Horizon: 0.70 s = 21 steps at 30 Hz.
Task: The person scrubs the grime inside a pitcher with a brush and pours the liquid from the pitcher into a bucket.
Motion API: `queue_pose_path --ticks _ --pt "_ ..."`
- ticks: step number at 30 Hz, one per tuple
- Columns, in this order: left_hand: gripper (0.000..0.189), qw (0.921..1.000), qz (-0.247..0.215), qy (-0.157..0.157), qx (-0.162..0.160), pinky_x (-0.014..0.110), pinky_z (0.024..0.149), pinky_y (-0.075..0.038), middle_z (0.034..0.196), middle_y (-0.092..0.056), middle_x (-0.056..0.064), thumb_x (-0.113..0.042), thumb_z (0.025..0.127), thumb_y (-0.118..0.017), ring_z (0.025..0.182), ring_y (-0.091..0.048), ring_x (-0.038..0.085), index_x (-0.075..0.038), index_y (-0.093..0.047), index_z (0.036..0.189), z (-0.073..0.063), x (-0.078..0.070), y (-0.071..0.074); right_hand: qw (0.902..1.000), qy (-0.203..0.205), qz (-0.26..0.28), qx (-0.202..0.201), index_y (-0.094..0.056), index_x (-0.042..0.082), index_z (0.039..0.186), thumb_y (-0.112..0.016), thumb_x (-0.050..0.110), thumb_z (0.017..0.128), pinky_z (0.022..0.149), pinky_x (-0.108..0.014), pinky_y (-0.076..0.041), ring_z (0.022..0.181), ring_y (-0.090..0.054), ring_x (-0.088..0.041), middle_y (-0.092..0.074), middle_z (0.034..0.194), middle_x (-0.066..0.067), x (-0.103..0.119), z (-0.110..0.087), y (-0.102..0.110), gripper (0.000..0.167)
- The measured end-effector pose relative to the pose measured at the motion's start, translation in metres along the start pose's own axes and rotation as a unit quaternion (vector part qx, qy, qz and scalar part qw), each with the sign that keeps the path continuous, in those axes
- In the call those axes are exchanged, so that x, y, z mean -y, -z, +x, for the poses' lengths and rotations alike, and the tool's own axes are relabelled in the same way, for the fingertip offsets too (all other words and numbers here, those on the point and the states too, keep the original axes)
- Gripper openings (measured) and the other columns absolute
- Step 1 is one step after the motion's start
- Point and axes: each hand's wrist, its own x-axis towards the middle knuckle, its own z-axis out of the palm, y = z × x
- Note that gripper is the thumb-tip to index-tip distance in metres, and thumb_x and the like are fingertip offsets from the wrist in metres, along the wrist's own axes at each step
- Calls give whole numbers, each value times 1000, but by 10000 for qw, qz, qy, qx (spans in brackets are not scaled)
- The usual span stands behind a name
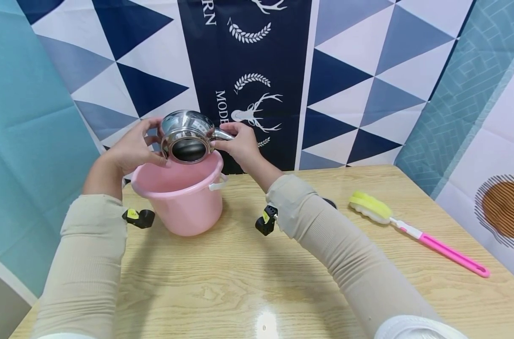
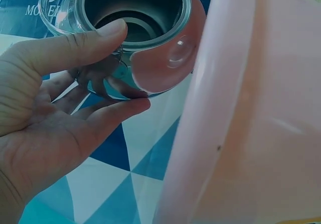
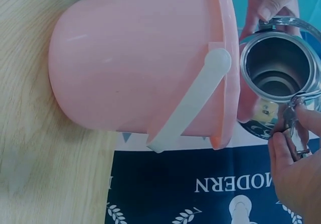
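A shiny steel kettle (image 1: 187,123) is tipped on its side right above the rim of a pink bucket (image 1: 188,212). Its round mouth, uncovered, faces the wrist cameras and shows the bare metal inside. My left hand (image 1: 132,147) grips the body, with the thumb at the rim and the fingers around the side, as the left wrist view (image 2: 55,98) shows. At the opposite side, my right hand (image 1: 243,143) pinches the spout (image 3: 295,128) between thumb and fingers. A thin curved handle (image 3: 296,22) loops beyond the mouth.
A brush with a yellow and white sponge head (image 1: 370,207) and pink handle lies at the right of the wooden table (image 1: 214,292). Part of a dark round thing (image 1: 330,203) peeks out behind my right sleeve. The bucket's white handle (image 3: 193,101) hangs down outside it. Patterned cloth covers the walls.
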Motion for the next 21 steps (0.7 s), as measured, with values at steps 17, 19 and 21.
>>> queue_pose_path --ticks 17,19,21 --pt "115 9994 126 -149 -281 47 100 -47 152 -22 8 16 66 -80 138 -31 32 -17 -15 155 -3 -1 -1 9995 294 -99 -47 -63 -1 118 -80 -3 76 88 -20 -53 105 -61 -18 -63 116 -11 3 -2 -1 45" --pt "114 9993 201 -129 -296 47 100 -47 154 -21 8 14 67 -80 139 -30 32 -17 -15 155 -5 -2 -1 9994 317 -102 -40 -63 -1 118 -80 -3 77 88 -20 -53 105 -61 -18 -63 116 -11 3 -2 -1 44" --pt "113 9991 275 -126 -311 48 100 -47 154 -21 8 12 68 -81 140 -29 33 -17 -15 155 -6 -3 -1 9993 365 -72 -31 -63 -2 118 -78 -3 78 89 -20 -53 105 -60 -18 -63 116 -12 3 -3 -1 43"
